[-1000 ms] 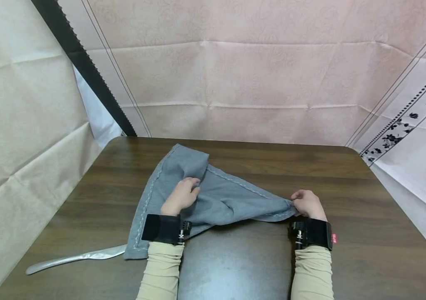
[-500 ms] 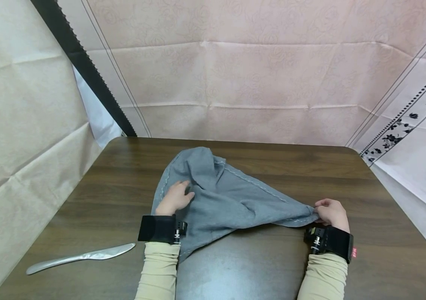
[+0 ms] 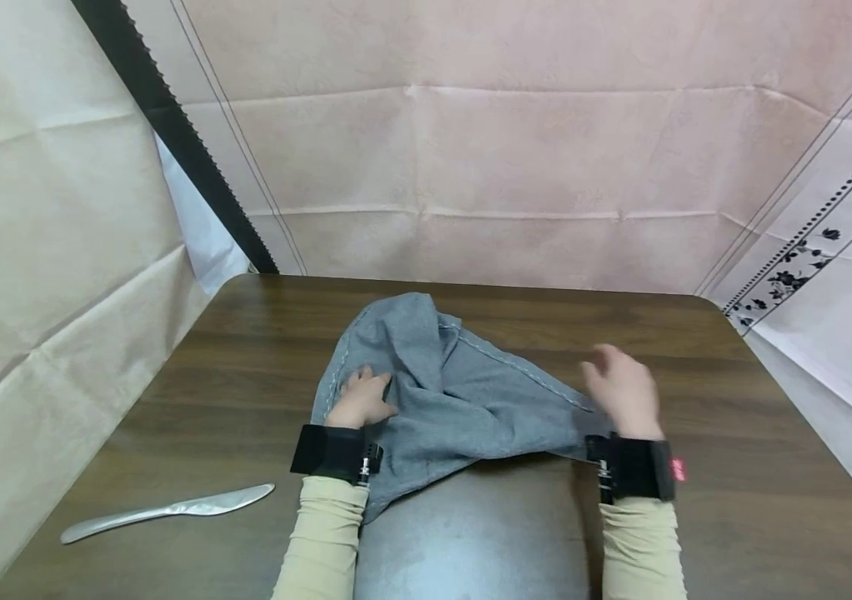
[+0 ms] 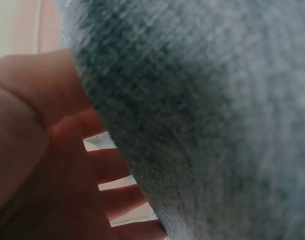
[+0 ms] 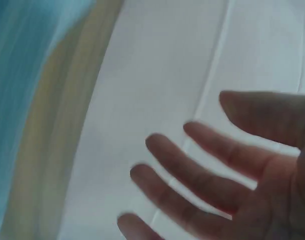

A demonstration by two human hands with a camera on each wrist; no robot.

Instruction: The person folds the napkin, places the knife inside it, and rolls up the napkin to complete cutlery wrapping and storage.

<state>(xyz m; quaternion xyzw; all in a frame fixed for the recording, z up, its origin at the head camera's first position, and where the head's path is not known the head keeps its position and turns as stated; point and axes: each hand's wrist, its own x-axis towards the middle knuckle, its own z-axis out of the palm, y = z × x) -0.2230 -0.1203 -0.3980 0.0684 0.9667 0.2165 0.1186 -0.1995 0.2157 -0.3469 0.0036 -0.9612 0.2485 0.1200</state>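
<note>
A grey-blue cloth napkin [image 3: 471, 408] with a white stitched hem lies rumpled on the table, its narrow end toward the right. My left hand [image 3: 360, 400] rests on its left part. In the left wrist view, the spread fingers [image 4: 112, 165] pass partly out of sight behind a cloth fold [image 4: 207, 110]. My right hand [image 3: 623, 392] hovers just above and beyond the right end of the napkin, holding nothing. Its fingers [image 5: 197, 180] are apart and loosely bent in the right wrist view.
A silver table knife [image 3: 171, 510] lies at the front left of the brown wooden table [image 3: 756, 467]. Pale fabric sheets [image 3: 516, 183] hang behind the table's back edge and along both sides.
The napkin's left part was drawn rightward off the knife tip and bunched. My right hand pulled its end rightward, then let go and rose up and back to the left.
</note>
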